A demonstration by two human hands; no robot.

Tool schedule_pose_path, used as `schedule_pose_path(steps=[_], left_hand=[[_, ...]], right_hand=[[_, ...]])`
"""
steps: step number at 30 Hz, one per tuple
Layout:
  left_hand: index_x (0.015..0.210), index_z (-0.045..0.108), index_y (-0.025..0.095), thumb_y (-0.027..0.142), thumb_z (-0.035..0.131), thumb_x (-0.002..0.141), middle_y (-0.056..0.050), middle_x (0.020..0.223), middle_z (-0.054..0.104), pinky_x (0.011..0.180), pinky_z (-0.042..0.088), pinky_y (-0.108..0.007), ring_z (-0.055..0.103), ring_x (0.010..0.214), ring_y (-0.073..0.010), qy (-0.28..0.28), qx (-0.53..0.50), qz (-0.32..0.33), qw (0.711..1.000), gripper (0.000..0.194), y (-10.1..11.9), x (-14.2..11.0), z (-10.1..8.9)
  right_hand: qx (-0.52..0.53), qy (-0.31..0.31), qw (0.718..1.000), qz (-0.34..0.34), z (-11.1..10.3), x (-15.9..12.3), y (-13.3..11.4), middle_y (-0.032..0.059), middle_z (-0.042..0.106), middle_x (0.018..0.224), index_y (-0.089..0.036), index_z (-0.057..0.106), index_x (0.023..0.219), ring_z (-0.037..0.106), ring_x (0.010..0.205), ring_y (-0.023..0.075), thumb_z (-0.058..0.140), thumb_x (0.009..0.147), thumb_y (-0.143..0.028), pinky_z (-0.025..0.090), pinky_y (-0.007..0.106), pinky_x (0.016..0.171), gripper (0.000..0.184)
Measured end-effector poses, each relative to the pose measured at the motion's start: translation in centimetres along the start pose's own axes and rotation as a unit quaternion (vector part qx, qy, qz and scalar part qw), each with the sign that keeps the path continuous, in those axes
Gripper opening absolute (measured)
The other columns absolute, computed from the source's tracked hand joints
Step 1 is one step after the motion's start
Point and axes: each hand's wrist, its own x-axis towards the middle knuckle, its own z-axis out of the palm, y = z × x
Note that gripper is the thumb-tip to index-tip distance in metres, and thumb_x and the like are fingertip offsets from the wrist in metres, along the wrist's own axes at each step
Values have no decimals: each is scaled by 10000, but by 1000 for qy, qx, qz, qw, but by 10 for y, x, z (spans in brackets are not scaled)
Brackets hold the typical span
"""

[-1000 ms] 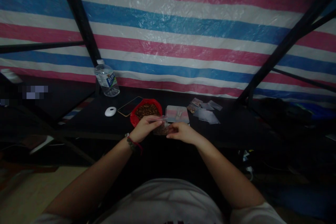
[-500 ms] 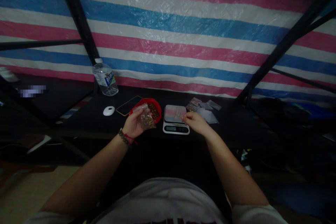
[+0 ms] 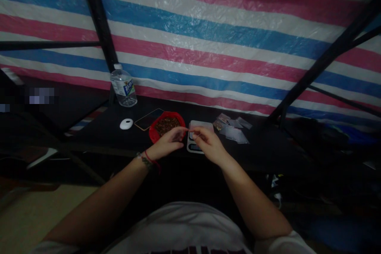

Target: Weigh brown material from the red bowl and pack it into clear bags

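My left hand [image 3: 168,141] reaches over the near right rim of a red bowl [image 3: 152,134], thumb and fingers apart and nothing visible in it. The bowl holds many small brown pieces [image 3: 166,125]. Over a white kitchen scale [image 3: 194,151] is my right hand [image 3: 210,143], its thumb and fingers pinched. Whatever those fingertips hold, if anything, is too small to make out. The fingertips of both hands come close together above the scale's left side; whether they touch I cannot tell. My right hand covers part of the display and platform.
Right of the scale lie several clear plastic zip bags [image 3: 233,131], one with brown contents [image 3: 220,122]. A phone [image 3: 145,120], a white oval case [image 3: 126,124] and a clear plastic bottle [image 3: 123,87] stand or lie left. Dark frame posts [image 3: 99,27] rise before striped sheeting.
The filled plastic bag has left my left hand, which has moved right toward the scale. My right hand has shifted left over the scale. The view has turned slightly.
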Motion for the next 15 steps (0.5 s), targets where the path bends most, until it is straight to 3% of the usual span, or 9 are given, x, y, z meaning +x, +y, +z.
schedule_pose_path(steps=[3, 6, 10, 15], left_hand=[[1101, 560, 164, 133, 648, 645, -83, 1099, 592, 976, 407, -400, 549, 1048, -231, 9, 183, 60, 981, 465, -6, 0, 13], [1048, 549, 161, 140, 624, 657, -81, 1040, 588, 929, 433, -402, 561, 985, -232, 41, 280, 81, 956, 399, -5, -2, 21], [1066, 535, 147, 134, 632, 639, -93, 1037, 584, 901, 453, -388, 569, 984, -242, 37, 316, 85, 944, 438, 0, -6, 25], [1157, 521, 149, 228, 719, 632, -112, 1113, 581, 936, 434, -396, 560, 1036, -266, 34, 329, 92, 939, 566, 3, -6, 22]], right_hand=[[-24, -83, 996, 1, 2, 7, -7, 16, 638, 843, -199, 652, 964, 567, 714, 133, 460, 913, -300, 421, 238, 654, 222], [-89, -159, 983, -1, 4, 15, -7, 7, 647, 775, -183, 671, 831, 573, 725, 136, 471, 881, -223, 398, 232, 653, 210], [-162, -178, 970, 28, 10, 25, -2, 13, 660, 734, -185, 700, 813, 575, 673, 145, 526, 826, -221, 356, 234, 583, 178], [-259, -185, 947, 40, 11, 37, -2, 13, 664, 701, -200, 721, 794, 564, 627, 157, 655, 630, -129, 318, 248, 537, 190]])
